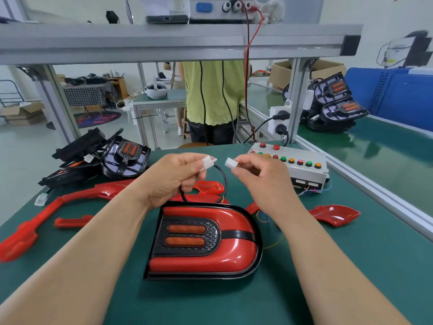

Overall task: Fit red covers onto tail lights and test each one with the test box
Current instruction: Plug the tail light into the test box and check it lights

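Tail light, red cover already on, sits face-up near-centre on the counter, so its black lead can loop up. The left hand has its fingers pinching the lead's white plug, and the right hand pinches a second white connector. They're nose to nose, just apart. Lined up to mate, I'd guess, for the test box far right.

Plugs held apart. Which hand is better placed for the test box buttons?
Likely right: the right hand, pinching one white connector, is beside the test box; the left hand, holding the black-cabled connector, sits farther away.
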`<state>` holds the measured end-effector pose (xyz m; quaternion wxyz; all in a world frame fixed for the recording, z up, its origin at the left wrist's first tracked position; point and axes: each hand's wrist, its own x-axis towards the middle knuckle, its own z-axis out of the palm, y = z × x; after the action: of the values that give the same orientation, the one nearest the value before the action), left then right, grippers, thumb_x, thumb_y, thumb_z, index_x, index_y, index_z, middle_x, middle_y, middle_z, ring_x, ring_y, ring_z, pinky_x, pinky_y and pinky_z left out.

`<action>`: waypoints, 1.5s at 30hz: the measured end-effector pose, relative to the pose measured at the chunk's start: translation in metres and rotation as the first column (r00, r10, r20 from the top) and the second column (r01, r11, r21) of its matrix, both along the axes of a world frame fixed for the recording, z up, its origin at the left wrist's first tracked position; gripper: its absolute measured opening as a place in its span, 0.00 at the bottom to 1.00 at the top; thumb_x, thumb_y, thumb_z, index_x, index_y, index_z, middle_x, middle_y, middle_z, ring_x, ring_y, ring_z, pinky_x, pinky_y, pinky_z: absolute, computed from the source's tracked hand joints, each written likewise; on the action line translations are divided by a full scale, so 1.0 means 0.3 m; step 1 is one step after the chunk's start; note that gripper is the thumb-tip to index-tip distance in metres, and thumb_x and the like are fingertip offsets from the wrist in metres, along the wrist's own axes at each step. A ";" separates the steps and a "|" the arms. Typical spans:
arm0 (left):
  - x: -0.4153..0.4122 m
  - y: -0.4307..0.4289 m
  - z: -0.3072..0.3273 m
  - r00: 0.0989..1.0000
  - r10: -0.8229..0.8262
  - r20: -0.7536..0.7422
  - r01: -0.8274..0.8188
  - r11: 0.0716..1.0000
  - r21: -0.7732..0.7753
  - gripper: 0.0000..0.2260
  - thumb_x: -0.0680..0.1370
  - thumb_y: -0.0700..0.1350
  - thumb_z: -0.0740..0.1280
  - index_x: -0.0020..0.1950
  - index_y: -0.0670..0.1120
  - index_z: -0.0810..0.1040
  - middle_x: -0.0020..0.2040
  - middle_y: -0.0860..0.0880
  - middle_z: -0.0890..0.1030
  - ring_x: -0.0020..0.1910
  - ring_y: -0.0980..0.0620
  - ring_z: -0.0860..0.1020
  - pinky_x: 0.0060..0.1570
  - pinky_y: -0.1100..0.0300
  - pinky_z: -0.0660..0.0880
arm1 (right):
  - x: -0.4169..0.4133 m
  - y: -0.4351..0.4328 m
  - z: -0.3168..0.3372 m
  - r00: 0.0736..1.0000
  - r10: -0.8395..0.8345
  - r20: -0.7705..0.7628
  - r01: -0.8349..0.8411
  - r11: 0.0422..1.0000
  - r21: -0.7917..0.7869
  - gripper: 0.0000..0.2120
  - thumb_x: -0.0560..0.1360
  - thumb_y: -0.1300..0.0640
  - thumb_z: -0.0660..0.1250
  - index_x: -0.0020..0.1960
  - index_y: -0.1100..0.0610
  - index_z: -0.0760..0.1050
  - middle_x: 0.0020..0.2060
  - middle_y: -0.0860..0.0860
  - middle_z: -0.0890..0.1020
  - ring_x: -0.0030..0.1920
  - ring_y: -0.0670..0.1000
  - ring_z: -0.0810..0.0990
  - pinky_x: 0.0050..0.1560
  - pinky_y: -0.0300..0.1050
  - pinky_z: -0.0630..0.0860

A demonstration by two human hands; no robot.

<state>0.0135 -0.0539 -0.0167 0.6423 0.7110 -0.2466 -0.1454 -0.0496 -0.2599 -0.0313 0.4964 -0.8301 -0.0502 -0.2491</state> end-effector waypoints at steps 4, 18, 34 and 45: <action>-0.008 -0.007 -0.003 1.000 0.004 -0.004 -0.004 0.999 0.048 0.09 0.83 0.41 0.60 0.56 0.36 0.73 0.34 0.46 0.79 0.23 0.57 0.62 0.26 0.66 0.61 | -0.008 0.013 0.000 0.997 0.040 0.070 -0.037 0.998 -0.046 0.08 0.74 0.61 0.73 0.52 0.55 0.85 0.43 0.45 0.84 0.45 0.40 0.80 0.50 0.31 0.73; -0.026 -0.003 0.016 0.988 0.085 0.131 -0.110 0.975 0.192 0.10 0.82 0.43 0.64 0.48 0.37 0.78 0.31 0.46 0.79 0.23 0.56 0.65 0.25 0.68 0.64 | 0.002 0.026 -0.009 0.976 0.062 0.209 0.018 0.933 -0.360 0.08 0.69 0.66 0.76 0.47 0.58 0.85 0.38 0.49 0.81 0.40 0.45 0.76 0.46 0.40 0.72; -0.029 0.002 0.045 0.992 0.071 -0.107 -0.051 0.982 0.182 0.09 0.81 0.44 0.65 0.46 0.39 0.76 0.28 0.46 0.75 0.20 0.57 0.64 0.22 0.66 0.61 | -0.009 0.067 -0.013 0.980 0.110 0.166 -0.090 0.988 -0.123 0.10 0.70 0.63 0.77 0.51 0.56 0.84 0.39 0.46 0.83 0.41 0.41 0.79 0.46 0.29 0.72; -0.034 -0.005 0.037 0.999 0.033 0.021 -0.036 0.980 0.196 0.13 0.81 0.44 0.64 0.54 0.32 0.76 0.30 0.46 0.78 0.23 0.57 0.68 0.25 0.67 0.65 | -0.007 0.072 -0.019 0.991 0.103 0.089 -0.099 0.994 -0.044 0.19 0.68 0.64 0.78 0.58 0.54 0.82 0.37 0.41 0.81 0.40 0.39 0.78 0.48 0.29 0.73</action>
<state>0.0032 -0.0554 -0.0054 0.5694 0.7761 -0.2243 -0.1518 -0.0517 -0.2382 -0.0369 0.4889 -0.8239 -0.1197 -0.2604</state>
